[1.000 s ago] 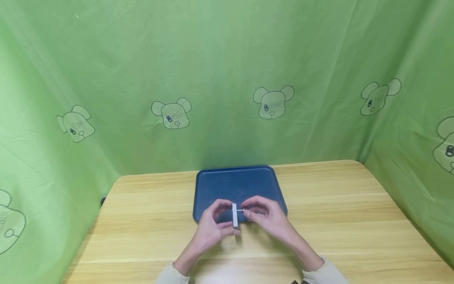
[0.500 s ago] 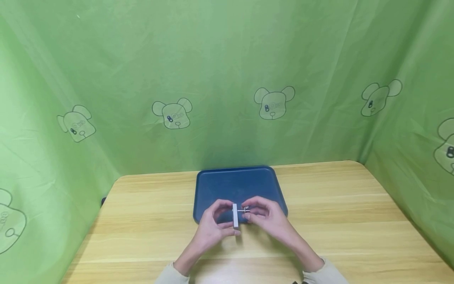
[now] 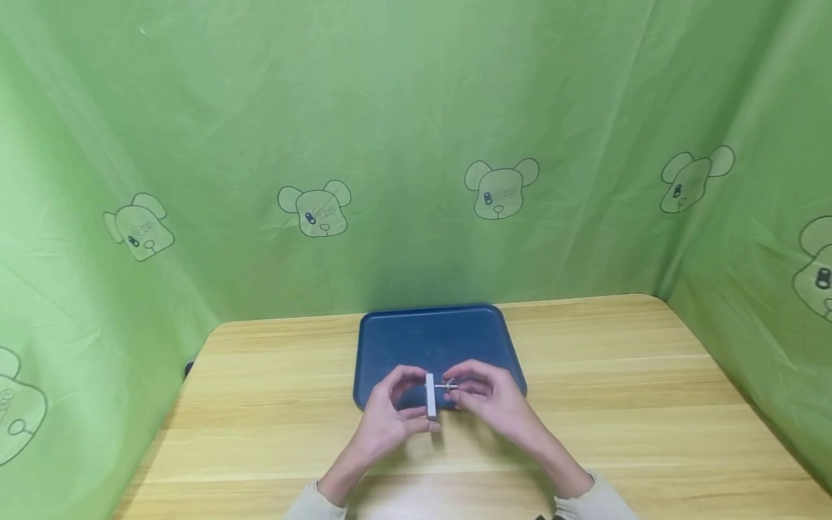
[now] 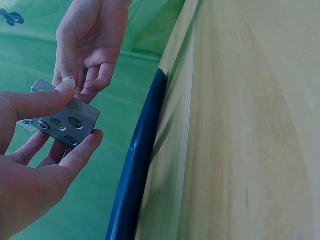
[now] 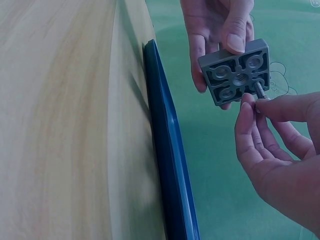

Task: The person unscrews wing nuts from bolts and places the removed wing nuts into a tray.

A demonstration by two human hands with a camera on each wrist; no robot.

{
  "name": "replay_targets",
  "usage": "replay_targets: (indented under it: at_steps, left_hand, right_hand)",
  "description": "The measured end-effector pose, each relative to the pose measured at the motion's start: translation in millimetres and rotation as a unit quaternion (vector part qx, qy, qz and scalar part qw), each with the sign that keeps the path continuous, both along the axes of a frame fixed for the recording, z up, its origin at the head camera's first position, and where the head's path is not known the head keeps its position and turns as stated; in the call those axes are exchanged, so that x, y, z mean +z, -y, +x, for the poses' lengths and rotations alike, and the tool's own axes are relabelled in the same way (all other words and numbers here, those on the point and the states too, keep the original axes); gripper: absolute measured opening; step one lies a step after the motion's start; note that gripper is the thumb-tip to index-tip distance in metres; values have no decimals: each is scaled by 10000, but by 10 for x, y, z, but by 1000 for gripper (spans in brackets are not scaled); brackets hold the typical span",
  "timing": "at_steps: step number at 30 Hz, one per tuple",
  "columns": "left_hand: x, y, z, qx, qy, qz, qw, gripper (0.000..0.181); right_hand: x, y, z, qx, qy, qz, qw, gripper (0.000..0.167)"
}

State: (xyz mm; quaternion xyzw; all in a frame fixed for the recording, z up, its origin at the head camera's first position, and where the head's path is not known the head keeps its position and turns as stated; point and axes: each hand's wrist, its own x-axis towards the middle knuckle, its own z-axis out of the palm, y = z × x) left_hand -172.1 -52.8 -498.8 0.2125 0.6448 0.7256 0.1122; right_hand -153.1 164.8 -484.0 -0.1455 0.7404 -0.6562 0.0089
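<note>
One grey block [image 3: 431,396] clamped by my left hand [image 3: 385,419]; fingers of my right hand [image 3: 492,396] pinch threaded bolt [image 5: 260,90] at block's corner.

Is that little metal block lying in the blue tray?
No, in the right wrist view the left hand holds the metal block up, apart from the blue tray.

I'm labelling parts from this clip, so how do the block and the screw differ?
Shape: the block is broad and squarish; the screw is a slim rod.
Surface: the block has several round holes; the screw has ridged threads.
Pose: in the head view, the block stands edge-on, while the screw juts sideways from it.
Hold: the left grip has the block; the right grip is at the screw's end.
Both look grey and metallic.
</note>
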Motion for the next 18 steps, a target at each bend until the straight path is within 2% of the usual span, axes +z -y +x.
replay_targets:
  at_steps: [18]
  left_hand:
    - [14,11,-3,21,10,-1,10000,69]
  right_hand:
    - [-8,11,-13,7,86,-13,10000,22]
